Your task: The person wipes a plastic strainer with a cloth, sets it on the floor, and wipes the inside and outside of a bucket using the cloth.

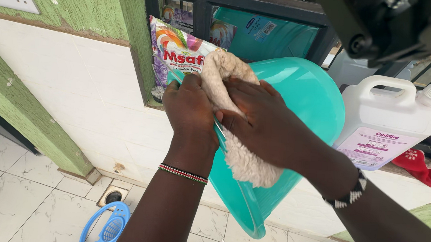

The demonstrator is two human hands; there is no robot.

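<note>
A teal plastic basin (308, 97) is held up on its side in front of a window ledge. My left hand (188, 109) grips its rim on the left. My right hand (263, 122) presses a fluffy cream cloth (245, 163) against the inside of the basin, near the rim. The cloth bunches above my fingers and hangs below my palm. Both wrists wear beaded bracelets.
A colourful detergent bag (177, 50) and a second teal basin (267, 33) sit behind the dark window bars. A white jug (390, 123) with a purple label stands at right, beside a red cloth (429, 171). A blue plastic basket (109, 227) and floor drain (113, 196) lie below.
</note>
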